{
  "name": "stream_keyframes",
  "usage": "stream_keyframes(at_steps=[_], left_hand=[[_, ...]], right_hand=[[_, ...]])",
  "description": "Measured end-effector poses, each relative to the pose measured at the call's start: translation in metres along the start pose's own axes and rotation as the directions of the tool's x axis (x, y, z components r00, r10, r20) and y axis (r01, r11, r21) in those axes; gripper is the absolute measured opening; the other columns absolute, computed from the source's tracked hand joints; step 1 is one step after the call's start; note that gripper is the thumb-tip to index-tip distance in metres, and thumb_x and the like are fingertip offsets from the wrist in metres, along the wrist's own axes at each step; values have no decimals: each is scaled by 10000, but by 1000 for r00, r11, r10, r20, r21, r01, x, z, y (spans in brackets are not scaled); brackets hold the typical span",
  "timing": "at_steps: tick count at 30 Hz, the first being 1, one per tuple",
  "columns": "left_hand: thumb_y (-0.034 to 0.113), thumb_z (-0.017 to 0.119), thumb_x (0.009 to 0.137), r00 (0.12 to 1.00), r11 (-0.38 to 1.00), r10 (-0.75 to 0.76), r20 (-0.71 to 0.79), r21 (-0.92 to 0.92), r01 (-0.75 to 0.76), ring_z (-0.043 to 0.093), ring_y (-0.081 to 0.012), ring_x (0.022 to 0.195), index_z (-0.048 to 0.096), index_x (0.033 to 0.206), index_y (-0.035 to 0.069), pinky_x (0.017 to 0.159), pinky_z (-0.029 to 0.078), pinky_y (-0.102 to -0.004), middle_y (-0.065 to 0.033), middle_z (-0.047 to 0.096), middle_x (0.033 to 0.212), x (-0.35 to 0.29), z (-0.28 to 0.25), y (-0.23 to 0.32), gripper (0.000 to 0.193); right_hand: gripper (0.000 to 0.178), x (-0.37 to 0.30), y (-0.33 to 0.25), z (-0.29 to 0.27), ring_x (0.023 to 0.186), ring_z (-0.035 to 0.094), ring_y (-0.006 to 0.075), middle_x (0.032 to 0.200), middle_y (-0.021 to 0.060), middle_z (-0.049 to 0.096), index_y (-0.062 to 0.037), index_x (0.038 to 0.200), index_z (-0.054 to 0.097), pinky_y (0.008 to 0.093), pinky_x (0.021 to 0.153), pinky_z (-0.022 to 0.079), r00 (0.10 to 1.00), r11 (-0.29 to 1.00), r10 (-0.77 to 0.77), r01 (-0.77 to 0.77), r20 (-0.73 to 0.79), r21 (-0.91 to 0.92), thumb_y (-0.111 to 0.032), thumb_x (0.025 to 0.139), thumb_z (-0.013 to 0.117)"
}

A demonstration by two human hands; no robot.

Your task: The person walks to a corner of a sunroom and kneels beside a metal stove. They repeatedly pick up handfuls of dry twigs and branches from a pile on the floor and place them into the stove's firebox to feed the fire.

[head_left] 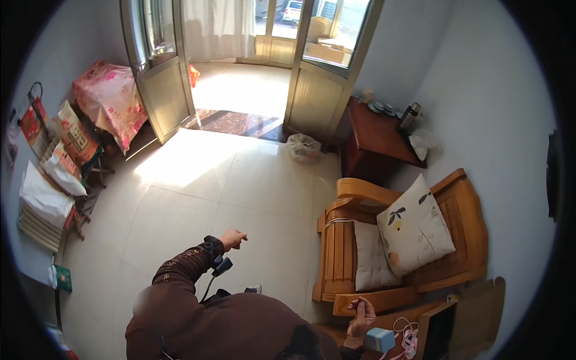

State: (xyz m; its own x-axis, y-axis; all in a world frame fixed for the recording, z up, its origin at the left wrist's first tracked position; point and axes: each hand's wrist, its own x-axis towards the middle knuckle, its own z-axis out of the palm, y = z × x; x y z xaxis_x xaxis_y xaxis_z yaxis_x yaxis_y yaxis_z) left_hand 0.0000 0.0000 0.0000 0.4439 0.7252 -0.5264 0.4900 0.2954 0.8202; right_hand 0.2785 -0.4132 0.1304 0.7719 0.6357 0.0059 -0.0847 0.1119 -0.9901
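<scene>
Box, light blue and blocky with no clear long axis, lies just beside the right hand, at four to five o'clock; the left hand, at ten o'clock, is well apart. Both grips look part-curled; whether either is clenched or pinching something, I cannot tell. Print marks an orange bag at ten o'clock from the left hand; none is readable on the box.
</scene>
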Motion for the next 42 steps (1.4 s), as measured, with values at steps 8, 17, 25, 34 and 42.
stream_keyframes(at_steps=[8, 17, 25, 34, 42], left_hand=[[217, 599, 880, 927, 947, 218, -305, -162, -277, 626, -187, 522, 688, 887, -45, 550, 543, -305, -111, 636, 609, 128, -200, 100, 277], [221, 593, 878, 557, 944, 190, -808, -5, -329, 644, -184, 547, 686, 865, -60, 588, 530, -296, -126, 664, 626, 244, -414, 117, 297], [114, 619, 866, 784, 897, -430, -448, -314, 313, 668, -175, 636, 674, 908, -59, 619, 566, -303, -128, 688, 735, 273, -335, -70, 187], [544, 514, 897, 846, 639, -533, -3, 655, 404, 609, -257, 609, 656, 727, 94, 661, 516, -401, -75, 643, 707, 352, -470, -131, 502], [278, 637, 849, 708, 906, -422, -566, -298, 302, 697, -190, 673, 710, 957, 4, 672, 551, -340, -108, 706, 777, 661, -783, 32, 303]], right_hand=[[196, 169, 21, 221, 757, 603, 155, 879, 72, 654, 10, 1073, 644, 294, 699, 507, 848, 977, 50, 70, 528, -204, -132, 983, 543], [160, 416, 85, 377, 750, 606, 118, 877, 61, 660, 5, 1057, 664, 240, 690, 501, 766, 983, 111, 10, 633, -184, -84, 960, 573], [284, 647, 256, 525, 838, 666, 251, 913, 120, 697, -28, 1033, 692, 355, 776, 524, 721, 653, 329, 292, 609, -698, -258, 884, 617], [351, 762, 327, 649, 907, 660, 317, 939, 152, 707, -20, 1005, 722, 428, 834, 519, 620, 3, 784, -16, -7, -1000, -323, 851, 630], [320, 874, 369, 912, 847, 677, 279, 880, 156, 707, -6, 967, 722, 400, 782, 528, 534, 157, 840, -65, 98, -986, -288, 834, 653]])
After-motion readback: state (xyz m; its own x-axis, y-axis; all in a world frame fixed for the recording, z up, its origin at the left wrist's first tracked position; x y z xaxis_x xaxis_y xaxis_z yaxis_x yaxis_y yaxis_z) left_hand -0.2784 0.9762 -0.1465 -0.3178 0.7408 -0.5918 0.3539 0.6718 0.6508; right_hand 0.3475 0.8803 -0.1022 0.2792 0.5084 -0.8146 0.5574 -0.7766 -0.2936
